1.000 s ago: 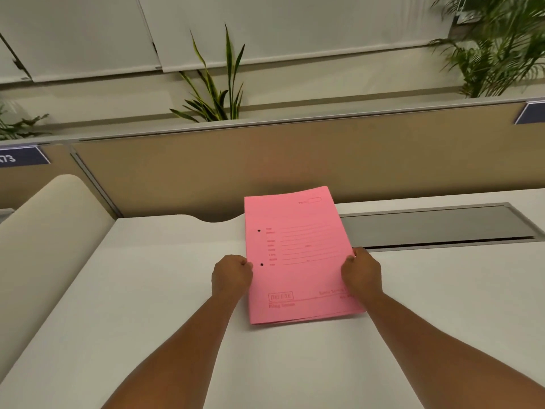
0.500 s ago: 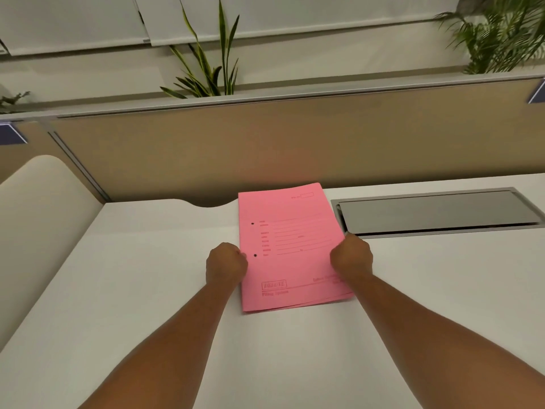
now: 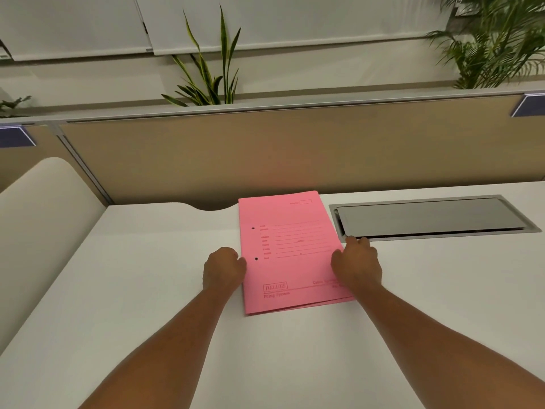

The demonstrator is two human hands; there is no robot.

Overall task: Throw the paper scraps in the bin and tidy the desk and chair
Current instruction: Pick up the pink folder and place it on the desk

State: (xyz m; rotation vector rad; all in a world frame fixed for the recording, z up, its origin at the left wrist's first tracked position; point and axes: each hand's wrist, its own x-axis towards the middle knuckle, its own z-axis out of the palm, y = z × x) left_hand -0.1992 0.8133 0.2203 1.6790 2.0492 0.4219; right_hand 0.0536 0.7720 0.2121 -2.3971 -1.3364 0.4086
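Observation:
A pink paper file folder (image 3: 290,249) lies flat on the white desk (image 3: 147,290), its top edge close to the partition. My left hand (image 3: 224,270) is curled against the folder's left edge, fingers closed on that edge. My right hand (image 3: 356,265) rests on the folder's right edge with fingers bent over it. Both hands hold the folder by its sides. No paper scraps, bin or chair are in view.
A grey cable hatch (image 3: 430,218) is set into the desk right of the folder. A tan partition (image 3: 295,154) runs along the back, with plants (image 3: 209,72) behind it. A rounded cream panel (image 3: 38,231) stands at the left edge.
The folder has slid a little farther toward the partition with both hands still on its sides. The camera view shifted slightly.

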